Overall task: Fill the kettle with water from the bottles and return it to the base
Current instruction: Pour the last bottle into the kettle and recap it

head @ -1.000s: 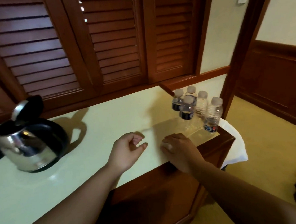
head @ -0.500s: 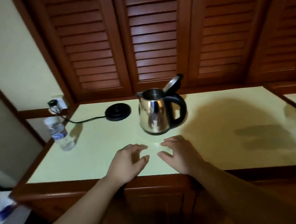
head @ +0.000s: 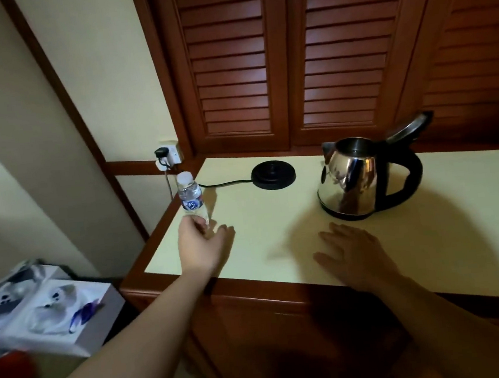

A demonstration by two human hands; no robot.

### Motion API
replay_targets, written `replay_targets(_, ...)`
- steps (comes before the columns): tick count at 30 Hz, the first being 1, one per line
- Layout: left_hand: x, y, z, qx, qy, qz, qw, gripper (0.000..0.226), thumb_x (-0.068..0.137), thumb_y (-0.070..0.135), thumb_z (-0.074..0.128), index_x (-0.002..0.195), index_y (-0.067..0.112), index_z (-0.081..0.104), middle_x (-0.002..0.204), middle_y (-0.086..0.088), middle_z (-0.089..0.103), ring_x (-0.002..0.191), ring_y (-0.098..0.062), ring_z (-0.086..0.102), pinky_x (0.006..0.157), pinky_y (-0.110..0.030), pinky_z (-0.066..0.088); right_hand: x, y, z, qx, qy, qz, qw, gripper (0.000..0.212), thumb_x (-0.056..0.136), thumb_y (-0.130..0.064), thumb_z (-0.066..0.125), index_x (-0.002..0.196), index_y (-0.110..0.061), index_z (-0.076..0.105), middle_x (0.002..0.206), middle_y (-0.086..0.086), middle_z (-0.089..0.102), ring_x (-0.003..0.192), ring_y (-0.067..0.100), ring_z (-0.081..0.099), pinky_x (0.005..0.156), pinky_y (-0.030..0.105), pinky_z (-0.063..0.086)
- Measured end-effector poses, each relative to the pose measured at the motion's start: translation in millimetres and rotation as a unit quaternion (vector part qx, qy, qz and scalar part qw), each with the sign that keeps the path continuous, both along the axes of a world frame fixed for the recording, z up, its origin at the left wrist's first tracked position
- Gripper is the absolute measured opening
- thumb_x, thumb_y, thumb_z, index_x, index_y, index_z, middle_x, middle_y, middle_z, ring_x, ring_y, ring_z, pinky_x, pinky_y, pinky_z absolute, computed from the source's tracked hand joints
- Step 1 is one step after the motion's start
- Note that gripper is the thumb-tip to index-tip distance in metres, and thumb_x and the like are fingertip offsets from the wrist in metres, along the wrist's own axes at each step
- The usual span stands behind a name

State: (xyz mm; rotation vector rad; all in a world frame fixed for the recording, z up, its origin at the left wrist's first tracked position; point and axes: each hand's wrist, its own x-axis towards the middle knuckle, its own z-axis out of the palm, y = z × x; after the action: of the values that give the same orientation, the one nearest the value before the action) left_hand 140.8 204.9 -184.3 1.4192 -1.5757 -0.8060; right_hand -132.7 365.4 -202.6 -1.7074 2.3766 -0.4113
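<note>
- Bench [head: 278,247]: pale top, dark wooden rim, louvred doors [head: 291,63] behind the back edge.
- Kettle [head: 359,175]: steel, black handle, upright toward the back right of the bench, lid [head: 410,126] tipped open, off the base, well apart from it.
- Right hand [head: 355,254]: fingers spread and straight, palm down over the bench just in front of the kettle, holding nothing; touching the top or just above it, cannot tell.
- Left hand [head: 200,248]: near the left edge, thumb and fingers curled round the lower part of the bottle.
- Base [head: 272,174]: black disc, flat near the back edge, left of the kettle, nothing on it.
- Bottle [head: 191,197]: clear plastic, white cap on, blue label, upright at the left edge, bottom hidden by the left hand.
- Cord [head: 223,184]: from the base across the left edge to a plug [head: 162,152] in the wall socket.
</note>
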Motion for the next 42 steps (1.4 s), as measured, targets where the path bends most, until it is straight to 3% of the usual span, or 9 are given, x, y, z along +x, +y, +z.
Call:
replay_targets(5,8,-39,7,0.017,0.037,0.060,0.997,0.063,0.077,0.030,0.090,0.120,0.015,0.048,0.118,-0.006,0.056,0.096,-0.020,0.062,0.076,-0.031,0.047,-3,3,-4,-0.018,-0.025,-0.013,0.999,0.067,0.094,-0.070,0.047,0.153,-0.040,0.041,0.166,-0.013,0.026,0.153,0.011,0.021,0.127,0.042,0.013)
replay_targets(9,9,-63,5,0.032,0.025,0.031,0.999,0.063,0.080,0.037,0.087,0.130,0.020,0.052,0.131,-0.005,0.062,0.112,-0.022,0.063,0.089,-0.035,0.050,-4,4,-7,-0.034,-0.042,-0.017,0.998,0.065,0.094,-0.067,0.051,0.152,-0.039,0.044,0.165,-0.013,0.029,0.152,0.009,0.024,0.126,0.041,0.016)
replay_targets(15,-11,-43,1,0.040,0.039,-0.115,0.992,0.050,0.079,0.025,0.090,0.117,0.018,0.059,0.097,0.011,0.071,0.084,-0.001,0.067,0.068,-0.010,0.048,-2,3,-2,-0.024,-0.060,-0.030,0.997,0.065,0.093,-0.065,0.056,0.151,-0.039,0.046,0.164,-0.016,0.029,0.151,0.008,0.022,0.125,0.034,0.013)
replay_targets(19,-41,-32,-5,0.035,0.036,-0.191,0.980,0.053,0.073,0.031,0.094,0.116,0.028,0.064,0.101,0.008,0.075,0.092,-0.011,0.073,0.070,-0.016,0.056,-4,2,6,-0.019,-0.100,-0.053,0.993,0.064,0.089,-0.062,0.064,0.146,-0.036,0.053,0.160,-0.013,0.039,0.147,0.010,0.032,0.122,0.032,0.025)
replay_targets(22,-67,-32,-7,0.036,0.023,-0.223,0.974,0.050,0.070,0.038,0.095,0.111,0.029,0.068,0.100,0.006,0.073,0.091,-0.015,0.069,0.078,-0.029,0.057,-1,3,18,-0.044,-0.124,-0.083,0.988,0.057,0.089,-0.057,0.069,0.140,-0.032,0.059,0.150,-0.007,0.050,0.138,0.013,0.044,0.117,0.033,0.034)
replay_targets(25,-87,-22,-3,0.016,-0.020,-0.252,0.967,0.045,0.077,0.042,0.088,0.113,0.027,0.067,0.099,0.012,0.069,0.091,-0.008,0.064,0.070,-0.021,0.045,0,1,33,-0.079,-0.126,-0.093,0.984,0.050,0.088,-0.058,0.070,0.132,-0.034,0.064,0.141,-0.010,0.057,0.129,0.011,0.051,0.108,0.030,0.040)
replay_targets(32,-112,11,-7,0.005,-0.054,-0.349,0.935,0.036,0.077,0.044,0.088,0.100,0.037,0.062,0.101,0.014,0.072,0.094,-0.007,0.067,0.080,-0.029,0.054,10,-14,87,-0.214,-0.132,-0.036,0.967,0.041,0.091,-0.053,0.068,0.116,-0.021,0.069,0.110,-0.002,0.069,0.099,0.010,0.065,0.087,0.032,0.056)
replay_targets(38,-123,30,-12,0.005,-0.040,-0.375,0.926,0.048,0.068,0.048,0.090,0.105,0.030,0.065,0.103,0.011,0.074,0.096,-0.012,0.069,0.087,-0.036,0.058,18,-25,129,-0.161,-0.049,-0.036,0.985,0.041,0.090,-0.059,0.065,0.081,-0.020,0.068,0.073,-0.005,0.063,0.067,0.008,0.060,0.065,0.025,0.047)
replay_targets(42,-122,32,-11,0.006,-0.040,-0.379,0.925,0.068,0.057,0.066,0.081,0.113,0.030,0.067,0.106,0.013,0.074,0.098,-0.009,0.069,0.089,-0.038,0.059,18,-23,138,-0.125,-0.012,-0.029,0.992,0.045,0.082,-0.060,0.074,0.076,-0.017,0.063,0.071,0.002,0.062,0.066,0.013,0.060,0.060,0.027,0.047)
